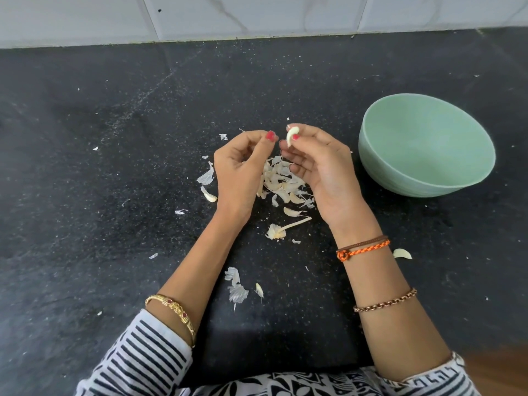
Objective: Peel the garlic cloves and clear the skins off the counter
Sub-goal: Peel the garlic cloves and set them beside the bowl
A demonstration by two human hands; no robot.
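Observation:
My right hand (320, 164) pinches a pale, peeled-looking garlic clove (291, 135) between thumb and fingertips, held above the black counter (114, 167). My left hand (240, 167) hovers just left of it, fingers curled, thumb tip close to the clove; nothing shows in its grasp. Beneath both hands lies a heap of garlic skins and cloves (283, 184). A dry garlic stem with its root base (281, 228) lies nearer to me. More loose skins (235, 287) are scattered by my left forearm, and one lone clove (402, 253) sits right of my right wrist.
A pale green bowl (425, 178) stands on the counter to the right of my hands; no contents show inside it. A white tiled wall (257, 15) bounds the counter at the back. Small skin flakes dot the counter left of the heap.

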